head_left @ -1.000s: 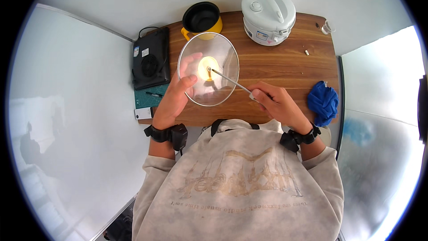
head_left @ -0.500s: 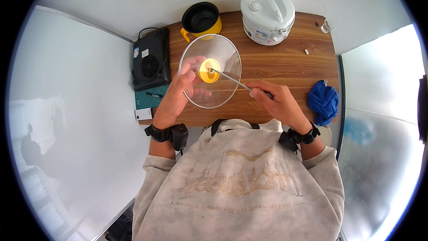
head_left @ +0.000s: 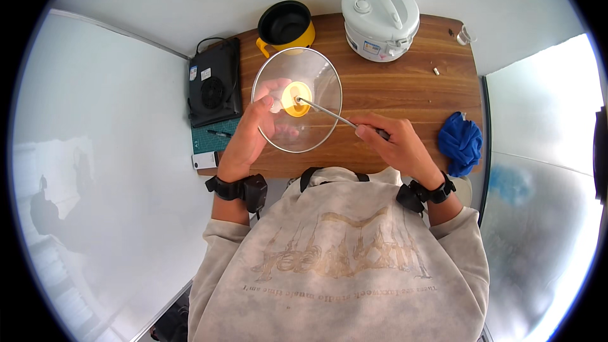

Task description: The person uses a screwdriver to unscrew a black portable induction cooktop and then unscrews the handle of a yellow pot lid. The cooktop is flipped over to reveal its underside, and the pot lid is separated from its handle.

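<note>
A round glass pot lid [head_left: 320, 76] with a metal rim is held up over the table, its inner side facing me. Behind the glass, a yellow knob [head_left: 289, 106] shows at the lid's centre. My left hand [head_left: 261, 111] grips the lid from its left side, thumb at the rim and fingers behind the glass around the knob. In my right hand [head_left: 394, 138] is a screwdriver [head_left: 332, 115] with a long metal shaft and a dark handle. Its tip touches the screw [head_left: 298, 99] at the middle of the lid.
Behind the lid stands a yellow pot [head_left: 286, 25] with a black inside. A white rice cooker [head_left: 380, 22] is at the back. To the left lie a black cooktop [head_left: 215, 85], a green cutting mat [head_left: 206, 140] and a pen [head_left: 219, 133]. A blue cloth [head_left: 460, 144] lies right, below a clear cup [head_left: 465, 36].
The lid and both hands stay almost in place. My left fingers shift slightly behind the glass, and the screwdriver tip remains at the screw.
</note>
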A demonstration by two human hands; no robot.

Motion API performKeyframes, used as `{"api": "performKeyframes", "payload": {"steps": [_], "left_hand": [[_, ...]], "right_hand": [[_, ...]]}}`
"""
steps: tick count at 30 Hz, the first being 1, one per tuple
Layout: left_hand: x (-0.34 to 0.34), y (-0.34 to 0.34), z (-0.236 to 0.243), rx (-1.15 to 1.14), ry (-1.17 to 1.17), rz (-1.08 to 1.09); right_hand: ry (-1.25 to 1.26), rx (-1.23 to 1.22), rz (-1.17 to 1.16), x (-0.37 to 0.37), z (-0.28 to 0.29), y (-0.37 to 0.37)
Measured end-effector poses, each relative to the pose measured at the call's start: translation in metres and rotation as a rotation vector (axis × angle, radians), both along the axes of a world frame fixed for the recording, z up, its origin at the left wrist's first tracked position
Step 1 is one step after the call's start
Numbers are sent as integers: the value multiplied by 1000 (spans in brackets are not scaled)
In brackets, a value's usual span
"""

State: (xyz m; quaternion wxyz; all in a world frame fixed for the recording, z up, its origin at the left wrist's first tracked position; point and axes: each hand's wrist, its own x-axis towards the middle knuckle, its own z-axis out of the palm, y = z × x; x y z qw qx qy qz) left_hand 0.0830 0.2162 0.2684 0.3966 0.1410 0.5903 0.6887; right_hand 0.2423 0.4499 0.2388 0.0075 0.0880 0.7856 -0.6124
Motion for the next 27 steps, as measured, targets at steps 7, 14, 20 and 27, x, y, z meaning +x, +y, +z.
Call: {"api": "performKeyframes", "payload": {"steps": [7, 14, 20, 27], "left_hand": [[-1, 0, 1, -14, -11, 14], [1, 2, 12, -212, 118, -141], [-1, 0, 7, -237, 116, -241], [5, -1, 9, -257, 18, -305]], "right_hand": [[70, 60, 0, -1, 3, 1], [35, 126, 137, -6, 15, 12], [9, 161, 213, -10, 14, 21], [247, 581, 212, -6, 13, 19]]}}
